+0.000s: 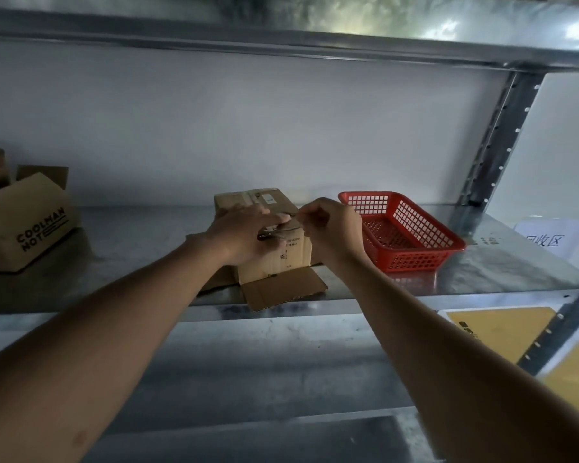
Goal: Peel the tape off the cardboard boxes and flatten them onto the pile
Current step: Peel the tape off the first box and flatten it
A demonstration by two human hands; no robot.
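Head camera, looking onto a galvanised metal shelf [147, 235]: both hands are on the small brown cardboard box [274, 259] sitting mid-shelf, its bottom flaps splayed out toward the front edge. The left hand [244, 235] lies over the box's top near corner, fingers curled down onto it, holding it. The right hand [331, 230] is just beside it, fingertips pinched on a strip of clear tape [290, 225] that is lifted off the box between the two hands.

Right of the right hand, nearly touching the wrist, sits a red perforated plastic basket [411, 228]. Well left of the left hand, a larger open brown carton [27, 225] printed "COOLMAN NOT", cut off by the frame edge. Far right, a white paper sign [549, 242] with Chinese characters, partly cropped. Below the right forearm, yellow flat sheets [502, 332] behind the shelf upright.

The box's white labels carry print too small and blurred to read. The left hand hides much of the box top.
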